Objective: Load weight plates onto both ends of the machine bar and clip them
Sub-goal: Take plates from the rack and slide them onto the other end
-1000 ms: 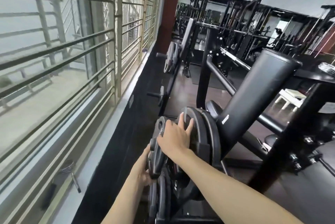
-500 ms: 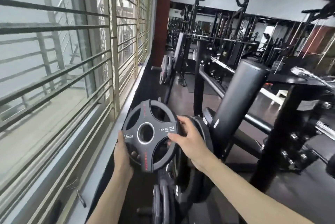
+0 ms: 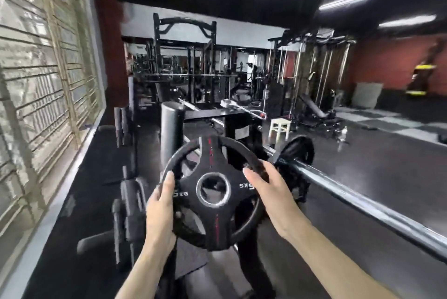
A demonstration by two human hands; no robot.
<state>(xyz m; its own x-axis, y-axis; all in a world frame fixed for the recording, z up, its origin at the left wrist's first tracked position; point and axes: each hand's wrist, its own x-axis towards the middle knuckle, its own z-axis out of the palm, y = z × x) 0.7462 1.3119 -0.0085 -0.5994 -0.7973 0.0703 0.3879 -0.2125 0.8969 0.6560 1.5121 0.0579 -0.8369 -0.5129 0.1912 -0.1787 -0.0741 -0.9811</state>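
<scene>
I hold a black 2.5 kg weight plate [image 3: 212, 192] with a silver-ringed centre hole upright in front of me, its face toward the camera. My left hand [image 3: 160, 211] grips its left rim, thumb on the face. My right hand [image 3: 268, 192] grips the right rim through a cut-out. A steel bar [image 3: 358, 198] runs from the lower right toward the plate. A black plate [image 3: 298, 153] sits on the bar farther along, just right of the held plate.
A plate rack with several black plates [image 3: 128, 211] stands low at the left, beside the barred window wall [image 3: 36, 85]. A black roller pad [image 3: 173, 129] rises behind the plate. A white stool [image 3: 280, 127] and racks stand farther back. Open dark floor lies to the right.
The plate came off the rack into both hands. The view has swung right and up, away from the window, bringing the steel bar into view. The plate now sits centred.
</scene>
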